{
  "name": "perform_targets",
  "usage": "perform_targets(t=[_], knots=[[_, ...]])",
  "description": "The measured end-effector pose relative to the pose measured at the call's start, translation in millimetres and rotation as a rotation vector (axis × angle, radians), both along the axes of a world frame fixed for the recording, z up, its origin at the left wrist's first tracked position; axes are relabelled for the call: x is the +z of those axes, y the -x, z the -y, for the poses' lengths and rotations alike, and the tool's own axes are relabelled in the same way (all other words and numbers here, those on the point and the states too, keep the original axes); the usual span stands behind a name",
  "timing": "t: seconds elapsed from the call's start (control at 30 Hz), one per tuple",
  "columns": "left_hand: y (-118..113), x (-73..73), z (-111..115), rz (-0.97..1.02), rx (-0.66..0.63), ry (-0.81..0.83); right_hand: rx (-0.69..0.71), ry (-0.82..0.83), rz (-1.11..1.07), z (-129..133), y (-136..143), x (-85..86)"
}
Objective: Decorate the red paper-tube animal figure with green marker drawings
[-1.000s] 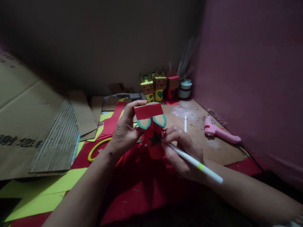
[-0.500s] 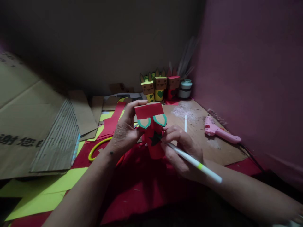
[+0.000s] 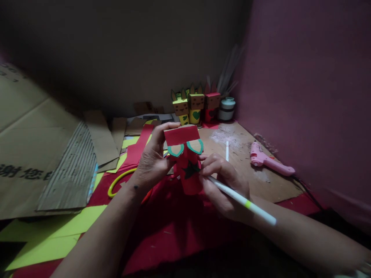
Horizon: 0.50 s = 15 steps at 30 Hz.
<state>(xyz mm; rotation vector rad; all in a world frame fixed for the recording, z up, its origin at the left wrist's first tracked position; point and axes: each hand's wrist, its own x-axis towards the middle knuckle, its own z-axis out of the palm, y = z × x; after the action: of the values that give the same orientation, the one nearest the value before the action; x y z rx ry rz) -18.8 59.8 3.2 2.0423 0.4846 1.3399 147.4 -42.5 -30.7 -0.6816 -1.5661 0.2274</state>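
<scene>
nearest us, yellow sheets [image 3: 49, 251] lie overlapping at the lower left, beside a dark red surface [image 3: 168, 241] with a few small scraps on it. over that surface, in the middle, we hold a red paper figure [image 3: 191, 188]. our left hand [image 3: 155, 156] grips it from the left, fingers behind the head and thumb low at the side. our right hand [image 3: 224, 185] is closed round a white pen [image 3: 232, 194] with a yellow-green band, its writing end pointing at the dark star [image 3: 189, 170] on the figure's front; whether the tip touches we cannot tell, for the fingers crowd it. two ear shapes [image 3: 175, 150] edged in green hang under the red top panel [image 3: 182, 135]. whether the figure's base rests on anything we cannot tell.

just left of our left wrist we see a yellow loop [image 3: 114, 183]; farther left, corrugated cardboard [image 3: 63, 175] leans on a printed carton [image 3: 23, 131]. beyond the left hand, red paper strips [image 3: 139, 150] lie among yellow pieces. to the right, a pink glue gun [image 3: 271, 161] and a white stick [image 3: 227, 151] lie on a brown board [image 3: 252, 183].

farthest off, three eared figures [image 3: 197, 102] stand in a row, with a pale jar [image 3: 227, 110] just beside them and thin sticks [image 3: 230, 73] behind it.
</scene>
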Motion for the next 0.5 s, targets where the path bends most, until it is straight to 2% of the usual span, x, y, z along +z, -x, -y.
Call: perform_targets(t=[0.5], knots=[[0.5,0.3,0.4,-0.004,0.009,0.006,0.007,0.004,0.006,1.5,0.8,1.4]])
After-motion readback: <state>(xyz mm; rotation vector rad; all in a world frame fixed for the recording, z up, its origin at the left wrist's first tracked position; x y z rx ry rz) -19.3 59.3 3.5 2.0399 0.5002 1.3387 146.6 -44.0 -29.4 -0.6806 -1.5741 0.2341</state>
